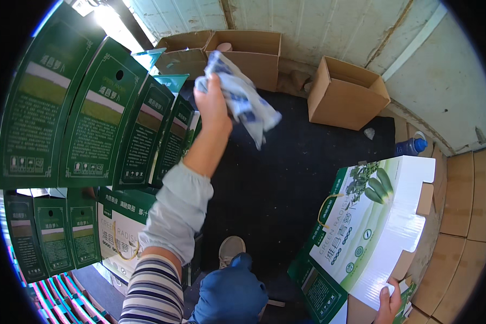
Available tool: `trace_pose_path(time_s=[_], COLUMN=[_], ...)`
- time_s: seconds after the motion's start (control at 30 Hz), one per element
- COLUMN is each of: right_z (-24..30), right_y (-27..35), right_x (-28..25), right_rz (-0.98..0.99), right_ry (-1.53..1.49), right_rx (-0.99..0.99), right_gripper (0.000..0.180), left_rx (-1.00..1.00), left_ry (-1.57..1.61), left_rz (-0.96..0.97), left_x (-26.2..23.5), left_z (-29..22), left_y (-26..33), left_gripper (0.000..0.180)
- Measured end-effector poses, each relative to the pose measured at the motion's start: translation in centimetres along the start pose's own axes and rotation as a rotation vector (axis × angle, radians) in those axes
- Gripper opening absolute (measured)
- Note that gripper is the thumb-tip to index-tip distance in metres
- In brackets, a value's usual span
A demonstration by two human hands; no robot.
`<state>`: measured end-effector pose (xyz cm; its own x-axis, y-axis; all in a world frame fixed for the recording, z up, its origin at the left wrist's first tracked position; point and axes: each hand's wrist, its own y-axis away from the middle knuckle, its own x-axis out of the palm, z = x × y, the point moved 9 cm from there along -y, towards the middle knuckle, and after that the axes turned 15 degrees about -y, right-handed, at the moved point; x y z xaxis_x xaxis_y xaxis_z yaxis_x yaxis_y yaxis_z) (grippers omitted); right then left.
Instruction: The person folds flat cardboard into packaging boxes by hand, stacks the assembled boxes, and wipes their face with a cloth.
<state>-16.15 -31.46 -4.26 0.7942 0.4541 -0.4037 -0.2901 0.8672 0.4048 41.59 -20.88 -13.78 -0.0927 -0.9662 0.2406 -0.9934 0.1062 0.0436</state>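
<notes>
My left hand [213, 108] is stretched out ahead, closed round a crumpled white cloth [243, 100] with blue patches that hangs from the fingers above the dark floor mat. At the lower right, my right hand [389, 302] grips the edge of a green and white printed carton [356, 232]. Its thumb shows on the white flap; the other fingers are mostly hidden. That carton is tilted and bears a picture of green radishes, leaves and a yellow cord handle [325, 209].
Tall green cartons [100, 119] are stacked on my left. A brown open box [348, 94] and another brown box [248, 56] stand by the wall. A blue bottle [411, 146] lies beyond the right carton. Brown boxes [453, 210] line the right side. My shoe [232, 249] rests on the black mat [254, 200].
</notes>
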Motion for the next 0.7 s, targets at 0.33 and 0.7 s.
trace_pose_path(time_s=[0.33, 0.7], right_z=[1.1, -2.5], right_y=[-0.5, 0.0], right_x=[0.2, -1.5], right_rz=[-0.018, -0.015], right_ry=[0.001, 0.019], right_rx=[0.115, -0.008], right_gripper=[0.033, 0.034], left_rx=[-0.047, 0.202], left_ry=[-0.631, -0.536], left_rz=[-0.025, 0.393], left_x=[0.9, 5.8], left_z=[2.2, 3.0], left_y=[-18.6, 6.1], left_gripper=[0.076, 0.055])
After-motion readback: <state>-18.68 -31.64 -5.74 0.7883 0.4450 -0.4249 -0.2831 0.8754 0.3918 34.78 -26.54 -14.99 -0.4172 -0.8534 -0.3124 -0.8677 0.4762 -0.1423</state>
